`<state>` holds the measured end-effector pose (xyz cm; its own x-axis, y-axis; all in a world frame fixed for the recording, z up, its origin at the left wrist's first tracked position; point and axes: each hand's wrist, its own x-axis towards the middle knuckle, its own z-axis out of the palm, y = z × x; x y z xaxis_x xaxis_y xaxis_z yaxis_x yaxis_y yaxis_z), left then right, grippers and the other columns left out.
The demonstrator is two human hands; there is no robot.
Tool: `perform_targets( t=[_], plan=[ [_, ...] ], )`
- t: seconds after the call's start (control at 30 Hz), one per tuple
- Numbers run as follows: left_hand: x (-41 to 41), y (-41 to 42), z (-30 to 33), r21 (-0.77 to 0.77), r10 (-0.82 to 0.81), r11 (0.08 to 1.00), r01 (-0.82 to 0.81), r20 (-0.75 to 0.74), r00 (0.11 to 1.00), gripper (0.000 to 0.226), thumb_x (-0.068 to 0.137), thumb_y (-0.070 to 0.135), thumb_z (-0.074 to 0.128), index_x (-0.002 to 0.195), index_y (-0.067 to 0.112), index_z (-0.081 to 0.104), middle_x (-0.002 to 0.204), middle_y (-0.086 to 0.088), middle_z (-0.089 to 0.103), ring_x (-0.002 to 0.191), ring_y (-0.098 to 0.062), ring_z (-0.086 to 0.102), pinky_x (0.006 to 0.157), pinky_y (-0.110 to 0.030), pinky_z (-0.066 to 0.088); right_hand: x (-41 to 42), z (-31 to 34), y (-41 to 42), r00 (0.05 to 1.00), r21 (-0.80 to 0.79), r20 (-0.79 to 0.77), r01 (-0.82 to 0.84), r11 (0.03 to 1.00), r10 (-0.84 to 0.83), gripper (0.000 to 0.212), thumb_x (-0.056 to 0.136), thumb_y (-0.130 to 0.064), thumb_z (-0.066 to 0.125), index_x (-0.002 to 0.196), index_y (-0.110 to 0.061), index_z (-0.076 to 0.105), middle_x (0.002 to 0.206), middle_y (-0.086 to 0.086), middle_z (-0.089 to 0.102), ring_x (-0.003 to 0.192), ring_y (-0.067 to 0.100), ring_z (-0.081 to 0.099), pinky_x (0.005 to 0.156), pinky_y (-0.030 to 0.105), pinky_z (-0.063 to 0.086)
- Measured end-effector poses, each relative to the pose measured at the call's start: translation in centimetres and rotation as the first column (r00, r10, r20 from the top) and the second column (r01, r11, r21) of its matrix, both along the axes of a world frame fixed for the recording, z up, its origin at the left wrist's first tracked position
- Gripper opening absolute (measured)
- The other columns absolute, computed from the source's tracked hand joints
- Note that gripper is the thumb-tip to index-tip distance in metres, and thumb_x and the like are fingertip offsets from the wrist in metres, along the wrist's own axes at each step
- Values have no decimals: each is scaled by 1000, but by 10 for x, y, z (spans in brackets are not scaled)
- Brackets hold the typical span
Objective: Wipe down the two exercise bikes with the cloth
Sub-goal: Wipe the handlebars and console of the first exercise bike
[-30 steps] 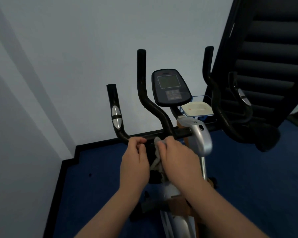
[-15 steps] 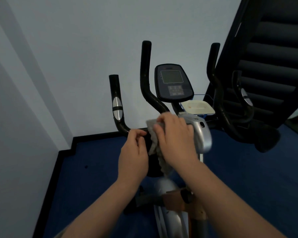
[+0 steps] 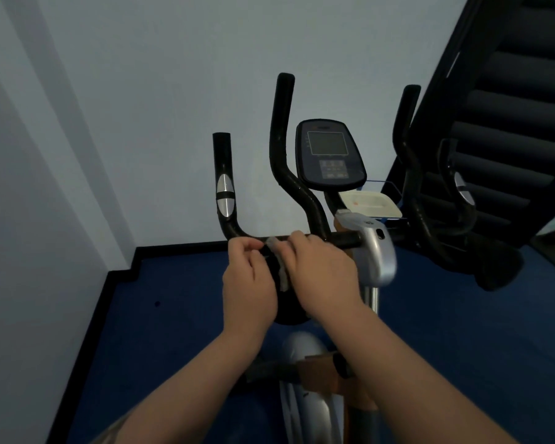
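Observation:
An exercise bike stands in front of me, with black handlebars (image 3: 281, 149), a dark console (image 3: 329, 155) and a silver stem (image 3: 377, 257). My right hand (image 3: 324, 277) grips a small grey cloth (image 3: 279, 264) against the horizontal black bar, just left of the stem. My left hand (image 3: 249, 283) is curled round the same bar beside the cloth, near the bend of the left handle (image 3: 225, 193). Most of the cloth is hidden under my right hand.
A white wall rises behind the bike, with a black skirting (image 3: 135, 261) along the blue floor (image 3: 173, 331). Dark stairs (image 3: 507, 91) slope overhead at the right. A white lidded box (image 3: 369, 203) sits in a blue holder behind the console.
My right hand with the cloth rose onto the bar by the silver stem, then slid back left and down towards my left hand. The left hand stayed on the bar.

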<state>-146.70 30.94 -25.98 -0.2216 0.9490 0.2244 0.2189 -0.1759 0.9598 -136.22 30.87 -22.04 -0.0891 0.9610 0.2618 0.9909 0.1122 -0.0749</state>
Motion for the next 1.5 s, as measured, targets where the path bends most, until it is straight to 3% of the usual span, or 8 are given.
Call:
perform_targets(
  t=[0.1,0.3,0.47,0.7,0.87,1.07,1.3,1.5],
  plan=[
    [-2,0,0,-23,-35,999,35,-14,999,21,102,18,34,96,32,49,71,-2,59,53,-9,51,49,-41,45,11,-10,-23,975,2,-151,163,987,-161,36,100,-47,19,113,-24,44,102,-2,55,83,20,61,57,30,33],
    [-1,2,1,-18,-35,999,35,-20,999,22,101,15,33,96,29,50,68,-6,57,50,-13,47,48,-50,42,-4,-3,6,989,11,34,143,990,-143,29,104,-37,28,112,-17,47,99,3,61,79,24,64,53,32,31],
    [-1,1,-1,-34,-35,999,35,-18,999,21,101,17,33,97,27,51,74,1,58,57,-11,53,54,-48,49,4,-19,-23,930,64,-338,173,983,-141,33,99,-45,29,112,-21,48,102,0,57,85,25,61,62,32,36],
    [0,3,-3,6,-33,999,33,-3,999,23,102,14,33,96,25,52,68,1,56,49,-6,45,46,-39,40,-1,-7,11,988,27,-93,125,992,-122,31,104,-40,27,107,-18,48,99,3,64,81,26,65,59,34,40],
    [-3,2,-3,-28,-60,998,59,-41,997,20,102,19,34,96,29,51,76,1,59,61,-12,54,57,-45,49,12,-19,-24,923,88,-384,21,996,15,35,101,-41,32,127,-25,47,116,-1,54,94,19,59,69,31,41],
    [-14,-6,-7,-52,-212,976,209,-59,975,22,104,31,33,104,29,55,83,0,63,73,-16,59,68,-53,51,-2,-2,13,998,13,59,37,999,-38,22,103,-34,35,110,-17,46,103,4,60,80,25,63,54,32,34],
    [-27,-19,-22,94,-385,921,377,85,919,38,101,32,34,130,19,55,123,8,63,117,-6,58,97,-18,45,16,-40,-47,969,419,-99,-165,893,225,32,89,-15,58,118,-10,69,117,6,67,115,30,56,99,43,46],
    [-30,-20,-30,154,-425,903,400,194,884,38,100,22,33,133,16,52,130,4,61,125,-9,53,103,-17,39,-10,-21,-27,943,424,-266,-74,903,202,22,88,-14,63,108,-13,73,98,1,70,100,21,59,84,32,47]
  ],
)
